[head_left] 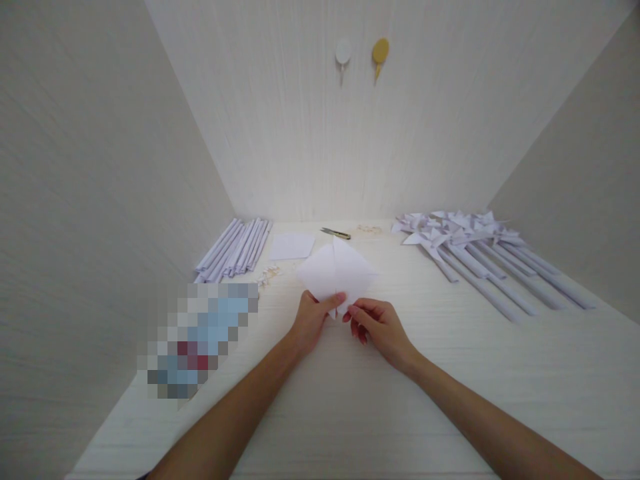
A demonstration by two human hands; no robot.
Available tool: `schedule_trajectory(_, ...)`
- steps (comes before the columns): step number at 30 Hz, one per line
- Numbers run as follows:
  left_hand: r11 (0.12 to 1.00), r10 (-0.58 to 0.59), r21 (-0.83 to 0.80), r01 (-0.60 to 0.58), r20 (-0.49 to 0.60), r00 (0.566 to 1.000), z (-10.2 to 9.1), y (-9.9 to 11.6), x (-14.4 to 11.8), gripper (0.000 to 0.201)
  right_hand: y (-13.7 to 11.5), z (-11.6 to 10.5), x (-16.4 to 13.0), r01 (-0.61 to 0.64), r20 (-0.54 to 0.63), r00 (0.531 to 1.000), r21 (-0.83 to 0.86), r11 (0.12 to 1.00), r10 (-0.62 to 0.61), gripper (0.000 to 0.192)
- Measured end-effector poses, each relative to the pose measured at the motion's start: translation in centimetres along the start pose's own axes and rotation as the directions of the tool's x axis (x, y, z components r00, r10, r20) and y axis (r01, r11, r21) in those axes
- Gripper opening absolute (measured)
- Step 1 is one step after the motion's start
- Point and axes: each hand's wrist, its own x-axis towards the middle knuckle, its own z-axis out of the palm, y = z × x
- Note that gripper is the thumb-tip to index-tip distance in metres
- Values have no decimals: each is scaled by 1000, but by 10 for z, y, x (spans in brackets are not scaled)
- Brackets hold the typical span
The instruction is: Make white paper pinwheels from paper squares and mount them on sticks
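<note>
A white square sheet of paper (pixel 336 270) with a centre crease is held up over the middle of the pale table (pixel 450 373), one corner pointing at me. My left hand (pixel 313 320) pinches its near corner from the left, thumb on top. My right hand (pixel 377 327) pinches the same corner from the right with its fingertips.
A row of rolled white paper sticks (pixel 234 250) lies at the back left, with a flat white sheet (pixel 291 246) beside it. Small snips (pixel 335 233) lie at the back centre. Several finished paper pinwheels (pixel 475 250) are at the back right. A blurred patch (pixel 200 337) lies at the left.
</note>
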Motion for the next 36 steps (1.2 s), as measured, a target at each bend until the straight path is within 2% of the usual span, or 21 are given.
schedule_trajectory(4, 1000, 5, 5, -5, 53, 999, 0, -2, 0, 17, 1, 0, 1, 4, -14, 1000, -21, 1000, -4, 21)
schedule_trajectory(12, 1000, -4, 14, 4, 40, 999, -1, -4, 0, 19, -2, 2, 0, -25, -6, 1000, -31, 999, 25, 22)
schedule_trajectory(22, 1000, -21, -6, 21, -47, 999, 2, -3, 0, 24, 0, 2, 0, 12, 45, 999, -95, 995, -8, 10)
schedule_trajectory(29, 999, -21, -43, 18, -65, 998, 3, -2, 0, 27, 1, 0, -1, 122, 52, 992, -140, 983, -116, 8)
schedule_trajectory(36, 1000, -15, 2, 15, -82, 996, 3, -3, 0, 28, -1, 1, -2, 90, 78, 994, -129, 988, -80, 10)
